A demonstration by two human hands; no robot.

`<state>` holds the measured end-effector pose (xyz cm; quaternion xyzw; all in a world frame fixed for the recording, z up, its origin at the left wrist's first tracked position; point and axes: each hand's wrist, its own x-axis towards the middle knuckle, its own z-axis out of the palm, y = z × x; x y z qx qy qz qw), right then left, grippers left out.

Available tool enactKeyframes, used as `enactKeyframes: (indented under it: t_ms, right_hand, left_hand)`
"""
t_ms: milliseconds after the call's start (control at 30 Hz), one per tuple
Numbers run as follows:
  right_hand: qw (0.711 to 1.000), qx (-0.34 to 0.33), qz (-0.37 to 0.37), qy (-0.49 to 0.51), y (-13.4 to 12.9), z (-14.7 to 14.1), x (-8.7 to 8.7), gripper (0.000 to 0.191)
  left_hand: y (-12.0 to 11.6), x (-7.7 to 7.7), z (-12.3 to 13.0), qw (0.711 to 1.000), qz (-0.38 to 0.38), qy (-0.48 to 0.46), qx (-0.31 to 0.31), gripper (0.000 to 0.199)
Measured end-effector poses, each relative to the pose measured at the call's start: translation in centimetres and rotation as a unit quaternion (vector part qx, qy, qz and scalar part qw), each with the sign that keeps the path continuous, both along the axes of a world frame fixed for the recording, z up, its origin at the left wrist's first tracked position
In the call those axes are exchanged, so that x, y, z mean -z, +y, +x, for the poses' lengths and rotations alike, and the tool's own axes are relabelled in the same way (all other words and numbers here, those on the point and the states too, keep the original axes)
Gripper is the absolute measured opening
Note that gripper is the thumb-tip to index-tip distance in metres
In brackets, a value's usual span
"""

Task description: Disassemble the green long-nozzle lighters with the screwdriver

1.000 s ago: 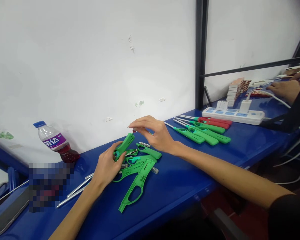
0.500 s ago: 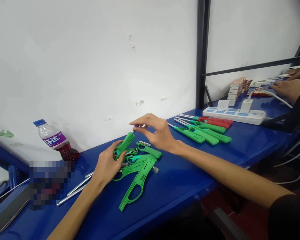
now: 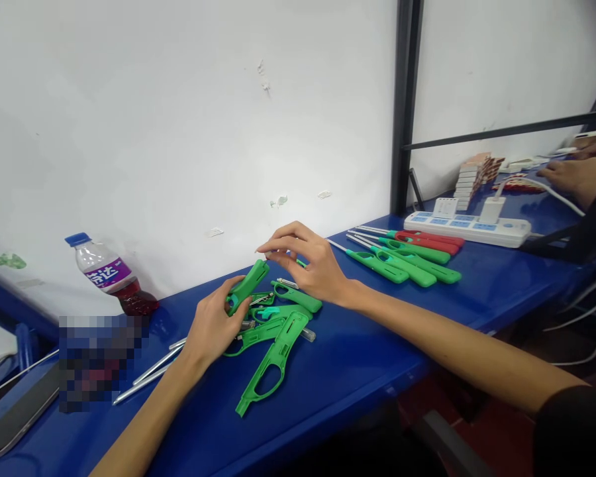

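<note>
My left hand is wrapped round a green lighter handle, whose end points up and to the right. Just beyond that end is my right hand, its thumb and fingertips pinched together; whatever is between them is too small to make out. Under and beside the hands lie green handle shells, one open half with a trigger loop nearest the front. A clear tube shows beside them. Metal rods lie to the left, partly behind my left wrist.
Finished-looking green lighters and red ones lie at the right, before a white power strip. A bottle leans at the left near a phone. Another person's hand shows at far right.
The fingers of my right hand have shifted slightly, and the small dark thing seen between them earlier is now mostly hidden. My left hand still holds the green handle in nearly the same place.
</note>
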<state>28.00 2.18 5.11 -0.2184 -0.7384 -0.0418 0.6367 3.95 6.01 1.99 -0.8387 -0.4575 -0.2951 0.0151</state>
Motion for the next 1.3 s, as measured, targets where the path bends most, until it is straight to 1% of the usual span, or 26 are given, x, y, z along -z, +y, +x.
enactKeyframes:
  t_ms: [133,267,433,600,700,867,967,1133,1300]
  right_hand:
    - [1.0,-0.002,-0.002,0.004,-0.17,0.06,-0.12,0.022]
    - [1.0,-0.009,-0.013,0.003,-0.45,0.04,-0.11,0.018]
    - [1.0,-0.02,0.004,0.004,-0.38,-0.13,0.01,0.015]
    - [1.0,0.003,0.022,0.008,-0.17,-0.16,-0.12,0.01]
    - [1.0,0.005,0.029,0.008,-0.02,-0.08,-0.15,0.013]
    - [0.999,-0.036,0.02,0.005,0.08,0.01,-0.01,0.022]
    - [0.999,-0.039,0.01,0.002,-0.06,-0.01,0.0,0.025]
    - [1.0,-0.014,0.001,-0.011,-0.32,-0.13,0.01,0.018]
    - [1.0,-0.006,-0.002,-0.009,-0.17,-0.23,0.22,0.011]
  left_hand:
    - [0.06,-0.01,0.01,1.0,-0.001,0.005,0.002,0.047]
    - [0.05,0.07,0.04,1.0,-0.002,0.005,0.0,0.047]
    - [-0.07,0.09,0.02,1.0,-0.002,0.008,0.001,0.046]
    - [-0.01,0.16,-0.08,1.0,0.0,0.01,0.002,0.044]
    - [0.04,0.18,-0.07,1.0,-0.001,0.012,0.002,0.045]
    - [0.05,0.25,0.06,1.0,-0.005,0.017,0.005,0.047]
    - [0.02,0.27,0.16,1.0,-0.006,0.018,0.006,0.045]
    - [-0.05,0.15,0.3,1.0,-0.006,0.02,0.007,0.045]
    - [-0.01,0.21,0.3,1.0,-0.005,0.027,0.011,0.045]
